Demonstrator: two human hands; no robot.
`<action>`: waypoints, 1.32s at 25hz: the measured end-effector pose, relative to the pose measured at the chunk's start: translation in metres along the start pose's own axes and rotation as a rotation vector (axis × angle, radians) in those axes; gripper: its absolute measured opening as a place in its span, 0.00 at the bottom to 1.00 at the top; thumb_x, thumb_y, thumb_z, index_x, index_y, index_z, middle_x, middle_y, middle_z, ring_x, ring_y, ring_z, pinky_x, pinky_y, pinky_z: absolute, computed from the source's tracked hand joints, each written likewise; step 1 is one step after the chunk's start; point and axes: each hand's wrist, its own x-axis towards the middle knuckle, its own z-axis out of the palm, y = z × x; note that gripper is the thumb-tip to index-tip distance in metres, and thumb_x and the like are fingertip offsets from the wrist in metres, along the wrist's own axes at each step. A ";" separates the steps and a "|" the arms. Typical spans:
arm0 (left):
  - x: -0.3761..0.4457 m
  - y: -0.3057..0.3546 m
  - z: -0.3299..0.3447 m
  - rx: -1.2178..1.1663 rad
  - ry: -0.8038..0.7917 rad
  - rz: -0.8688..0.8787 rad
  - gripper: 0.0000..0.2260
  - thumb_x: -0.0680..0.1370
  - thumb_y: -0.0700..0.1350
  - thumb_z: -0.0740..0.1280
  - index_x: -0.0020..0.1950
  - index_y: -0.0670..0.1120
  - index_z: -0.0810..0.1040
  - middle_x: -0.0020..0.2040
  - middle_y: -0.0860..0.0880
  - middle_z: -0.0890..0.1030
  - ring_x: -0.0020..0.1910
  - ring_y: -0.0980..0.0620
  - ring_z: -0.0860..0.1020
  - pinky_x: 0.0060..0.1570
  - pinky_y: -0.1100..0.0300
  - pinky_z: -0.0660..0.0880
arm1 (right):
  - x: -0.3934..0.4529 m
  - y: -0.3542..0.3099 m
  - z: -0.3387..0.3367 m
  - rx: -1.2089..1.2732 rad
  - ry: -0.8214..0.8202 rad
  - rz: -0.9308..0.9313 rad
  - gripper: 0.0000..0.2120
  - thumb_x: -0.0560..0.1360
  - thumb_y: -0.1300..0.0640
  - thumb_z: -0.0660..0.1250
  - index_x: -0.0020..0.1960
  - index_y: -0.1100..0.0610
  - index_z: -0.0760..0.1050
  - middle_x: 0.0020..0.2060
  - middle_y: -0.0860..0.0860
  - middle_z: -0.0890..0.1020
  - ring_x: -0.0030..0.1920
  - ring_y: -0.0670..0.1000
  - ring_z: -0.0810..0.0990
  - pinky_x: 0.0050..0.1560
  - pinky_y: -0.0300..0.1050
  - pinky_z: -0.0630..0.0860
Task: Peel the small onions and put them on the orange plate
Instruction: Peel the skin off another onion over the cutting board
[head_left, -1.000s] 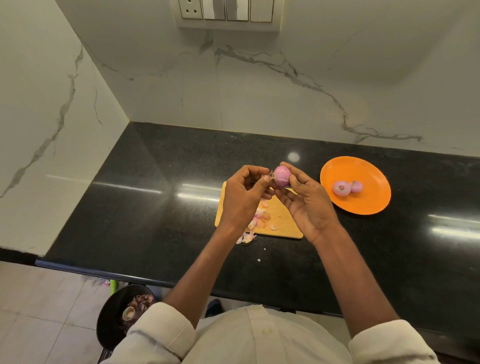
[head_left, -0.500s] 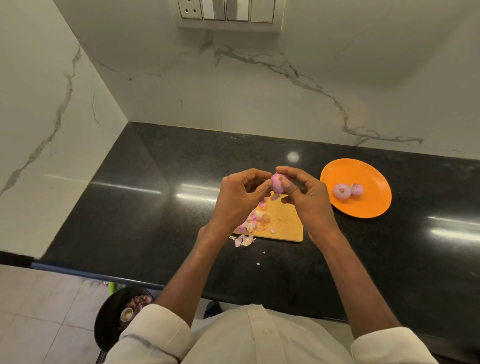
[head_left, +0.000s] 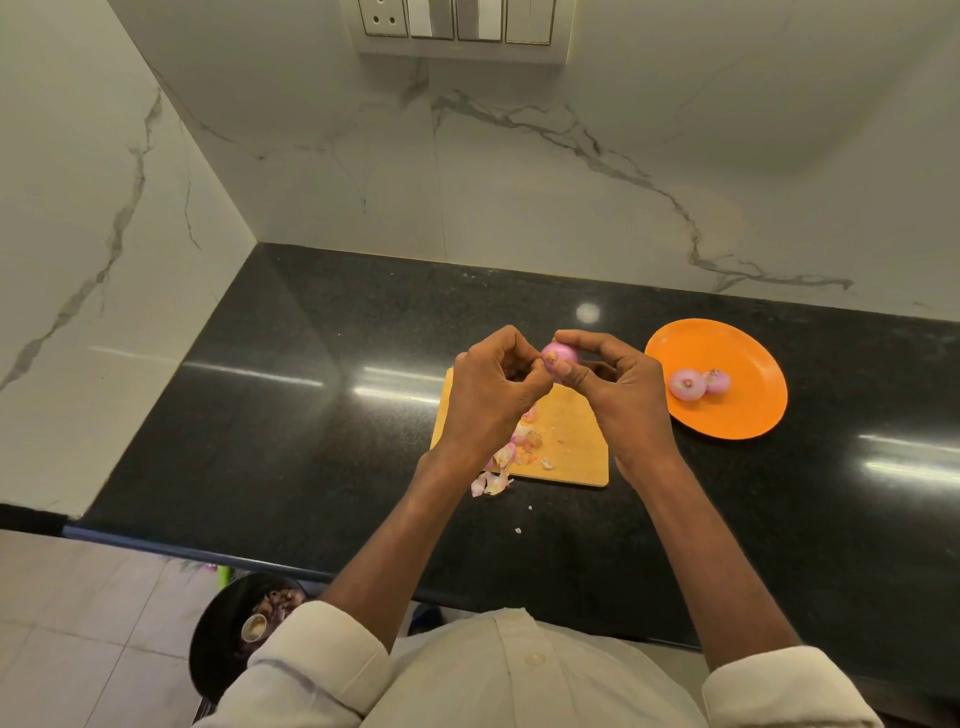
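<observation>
You have the cutting board as your centre on the countertop. The plate sits to its right, apart from it, with two onions on it, touching. Peels lie on the board's near left part and spill over its near edge. Above the board's far edge, your left hand and right hand hold one onion between them.

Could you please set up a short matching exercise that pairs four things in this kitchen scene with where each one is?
Things:
1. onion being peeled
2. two peeled onions
3. loose onion skins
4. switch panel

Places:
A. on the orange plate
B. on the marble wall
C. held between the left hand and the right hand
D. on the cutting board and spilling past its front edge

Pairs: 1-C, 2-A, 3-D, 4-B
</observation>
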 end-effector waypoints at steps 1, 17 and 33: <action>0.000 0.001 0.000 -0.001 0.001 0.000 0.07 0.80 0.42 0.76 0.47 0.43 0.79 0.39 0.43 0.85 0.38 0.40 0.86 0.40 0.39 0.83 | 0.000 0.000 -0.001 0.005 -0.004 0.004 0.15 0.75 0.60 0.78 0.61 0.51 0.84 0.56 0.46 0.87 0.55 0.48 0.87 0.54 0.43 0.85; 0.002 0.006 -0.013 -0.113 -0.128 0.059 0.10 0.82 0.43 0.72 0.60 0.38 0.79 0.48 0.42 0.88 0.47 0.48 0.89 0.48 0.48 0.87 | 0.003 -0.003 -0.003 0.025 0.011 -0.001 0.14 0.77 0.59 0.77 0.61 0.49 0.85 0.55 0.43 0.87 0.58 0.45 0.84 0.58 0.47 0.84; -0.007 0.003 -0.001 -0.249 0.004 -0.073 0.13 0.81 0.43 0.76 0.63 0.41 0.80 0.52 0.43 0.86 0.51 0.46 0.87 0.53 0.48 0.86 | -0.004 0.004 -0.001 0.115 0.044 0.035 0.15 0.77 0.63 0.76 0.62 0.52 0.84 0.57 0.46 0.87 0.61 0.49 0.84 0.63 0.60 0.83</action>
